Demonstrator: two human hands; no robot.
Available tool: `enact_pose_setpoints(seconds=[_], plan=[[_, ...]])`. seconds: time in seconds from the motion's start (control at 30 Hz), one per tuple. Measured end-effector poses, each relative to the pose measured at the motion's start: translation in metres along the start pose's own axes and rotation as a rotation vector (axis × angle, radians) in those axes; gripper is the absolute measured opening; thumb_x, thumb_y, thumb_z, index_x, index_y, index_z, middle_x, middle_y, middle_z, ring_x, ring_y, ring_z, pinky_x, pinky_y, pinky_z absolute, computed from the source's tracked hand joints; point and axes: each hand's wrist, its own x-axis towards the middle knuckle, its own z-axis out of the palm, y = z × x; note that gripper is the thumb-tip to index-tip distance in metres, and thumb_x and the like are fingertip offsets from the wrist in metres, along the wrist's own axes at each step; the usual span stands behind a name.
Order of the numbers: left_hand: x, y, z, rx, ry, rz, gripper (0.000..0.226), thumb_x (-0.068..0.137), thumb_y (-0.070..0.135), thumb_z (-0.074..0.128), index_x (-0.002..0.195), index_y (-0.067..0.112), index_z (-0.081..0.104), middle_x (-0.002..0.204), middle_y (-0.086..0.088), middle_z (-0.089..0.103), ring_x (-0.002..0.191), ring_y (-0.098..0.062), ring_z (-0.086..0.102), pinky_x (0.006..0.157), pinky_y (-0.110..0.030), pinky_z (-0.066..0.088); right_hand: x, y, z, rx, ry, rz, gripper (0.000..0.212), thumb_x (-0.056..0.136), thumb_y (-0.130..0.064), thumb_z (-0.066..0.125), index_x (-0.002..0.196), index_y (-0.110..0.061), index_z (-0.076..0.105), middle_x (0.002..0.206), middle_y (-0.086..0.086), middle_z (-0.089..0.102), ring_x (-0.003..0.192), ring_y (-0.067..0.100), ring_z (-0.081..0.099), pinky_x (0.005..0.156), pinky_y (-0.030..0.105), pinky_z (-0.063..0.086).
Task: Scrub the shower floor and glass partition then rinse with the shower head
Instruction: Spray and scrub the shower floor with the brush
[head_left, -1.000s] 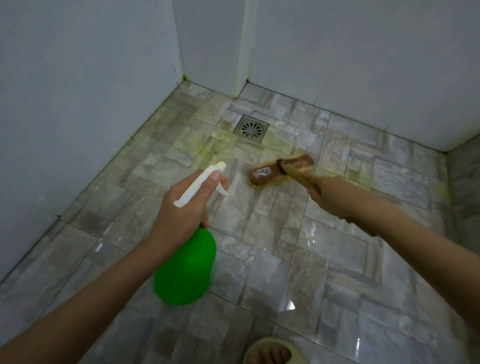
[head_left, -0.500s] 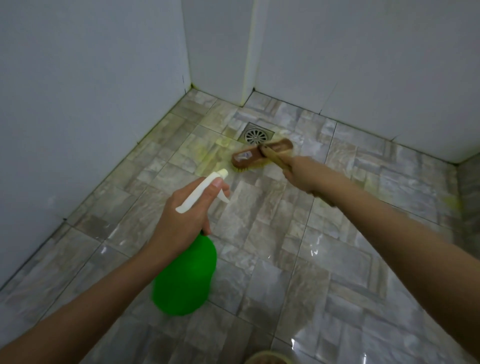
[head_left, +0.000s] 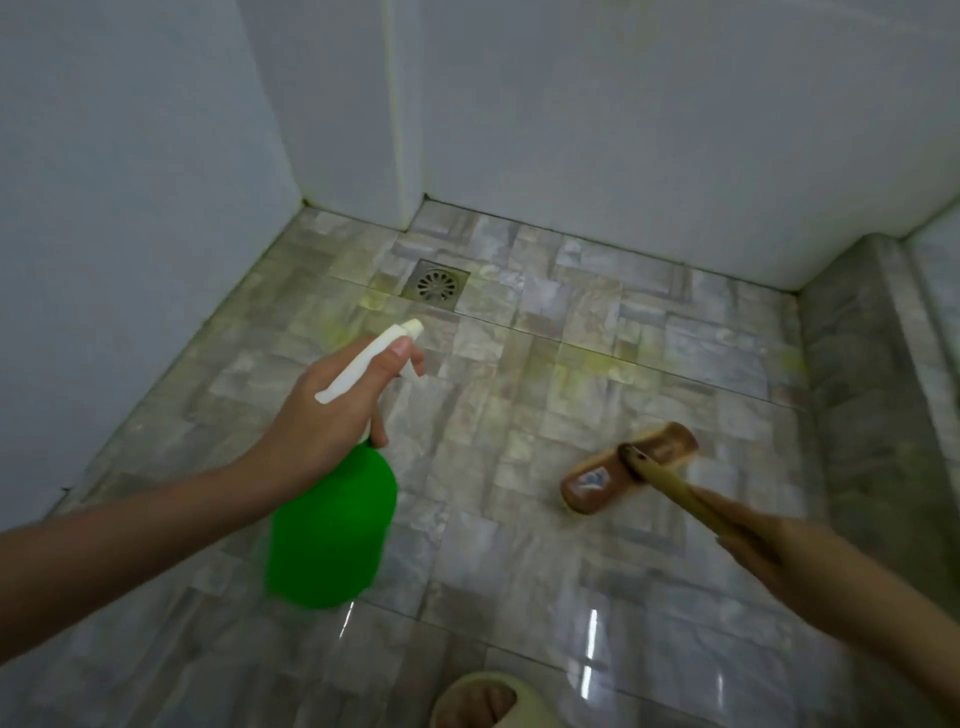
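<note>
Shower floor (head_left: 519, 571): grey stone-pattern tiles, wet sheen with light streaks in the near part. Pale walls (head_left: 156, 156) close it in on the left and at the back.

Left hand (head_left: 332, 415): wrapped round the neck of a green spray bottle (head_left: 332, 530), one fingertip lying on the white sprayer head. Bottle held clear of the floor, nozzle aimed toward the drain (head_left: 436, 285). Bottle body slightly blurred.

Right hand (head_left: 769, 551): fingers curled round the yellowish handle of a scrub brush (head_left: 628, 467). Brown wooden brush head lies bristles-down on the tiles, right of centre, well apart from the drain and the bottle (whether it presses or only touches, I cannot tell).

Yellow-green residue (head_left: 587, 369) smeared over the tiles between drain and brush, also along the left wall joint and near the right edge.

Bottom edge: toes in a pale slipper (head_left: 478, 701) on the floor.
</note>
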Motion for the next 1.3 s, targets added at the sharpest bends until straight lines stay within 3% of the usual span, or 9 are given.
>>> enact_pose_setpoints(seconds=[0.17,0.27,0.4,0.53,0.73,0.9,1.07,1.2,1.3], plan=[[0.007,0.017,0.052,0.051,-0.186,0.029,0.05,0.086,0.073,0.045,0.108,0.036,0.069,0.099,-0.006,0.073,0.049,-0.017,0.06,0.071,-0.035,0.053,0.023,0.055,-0.002,-0.021,0.072,0.102,0.054,0.098,-0.033,0.047,0.148,-0.038,0.028,0.098,0.0,0.067,0.084,0.015,0.064,0.075,0.026,0.049],[0.019,0.029,0.088,0.017,-0.239,0.043,0.047,0.086,0.072,0.049,0.106,0.035,0.071,0.107,0.01,0.072,0.047,-0.017,0.059,0.062,-0.036,0.053,0.079,0.041,-0.018,0.014,0.136,0.036,0.054,0.098,-0.034,0.046,0.147,-0.041,0.027,0.112,0.007,0.065,0.095,0.025,0.062,0.079,0.034,0.049],[0.036,0.041,0.115,0.015,-0.252,0.054,0.047,0.088,0.069,0.046,0.107,0.035,0.072,0.108,0.013,0.072,0.049,-0.019,0.061,0.061,-0.031,0.052,0.097,0.048,-0.059,0.007,0.036,0.024,0.047,0.098,-0.036,0.044,0.14,-0.052,0.031,0.11,-0.004,0.06,0.089,0.016,0.056,0.082,0.032,0.047],[0.052,0.055,0.12,0.022,-0.225,0.056,0.038,0.093,0.061,0.046,0.108,0.036,0.07,0.112,0.018,0.071,0.05,-0.019,0.06,0.063,-0.027,0.051,0.07,0.08,-0.068,-0.042,-0.031,0.125,0.047,0.098,-0.039,0.045,0.143,-0.045,0.034,0.131,-0.001,0.058,0.115,0.02,0.057,0.092,0.029,0.044],[0.07,0.069,0.113,0.097,-0.191,0.036,0.036,0.096,0.053,0.045,0.103,0.03,0.071,0.104,0.024,0.071,0.051,-0.014,0.061,0.062,-0.014,0.047,0.151,0.048,-0.07,0.151,0.147,0.015,0.049,0.097,-0.035,0.047,0.142,-0.05,0.032,0.125,0.003,0.061,0.104,0.024,0.06,0.089,0.036,0.049],[0.072,0.072,0.09,0.127,-0.156,0.068,0.036,0.098,0.048,0.042,0.109,0.029,0.07,0.119,0.016,0.069,0.052,-0.015,0.062,0.063,-0.015,0.048,0.124,0.055,-0.121,0.099,-0.119,0.119,0.043,0.099,-0.033,0.045,0.138,-0.05,0.038,0.071,0.001,0.053,0.053,0.014,0.047,0.046,0.022,0.039],[0.081,0.073,0.074,0.121,-0.174,0.051,0.043,0.093,0.064,0.041,0.104,0.034,0.07,0.121,0.017,0.068,0.052,-0.019,0.063,0.066,-0.024,0.05,0.177,0.009,-0.094,0.056,0.059,-0.051,0.048,0.099,-0.035,0.041,0.143,-0.05,0.029,0.117,0.005,0.062,0.091,0.022,0.059,0.083,0.035,0.049],[0.089,0.068,0.065,0.078,-0.144,0.034,0.036,0.097,0.055,0.043,0.105,0.034,0.071,0.116,0.017,0.07,0.05,-0.018,0.061,0.062,-0.02,0.05,0.188,0.018,-0.122,-0.078,-0.007,-0.083,0.046,0.098,-0.037,0.044,0.141,-0.051,0.034,0.122,0.003,0.059,0.106,0.023,0.058,0.094,0.037,0.045],[0.096,0.062,0.057,0.08,-0.125,0.048,0.037,0.099,0.056,0.043,0.105,0.033,0.072,0.113,0.018,0.071,0.049,-0.016,0.061,0.058,-0.015,0.048,0.164,0.03,-0.14,-0.193,-0.118,-0.029,0.043,0.099,-0.038,0.044,0.139,-0.052,0.035,0.116,-0.004,0.06,0.103,0.017,0.058,0.092,0.031,0.044]])
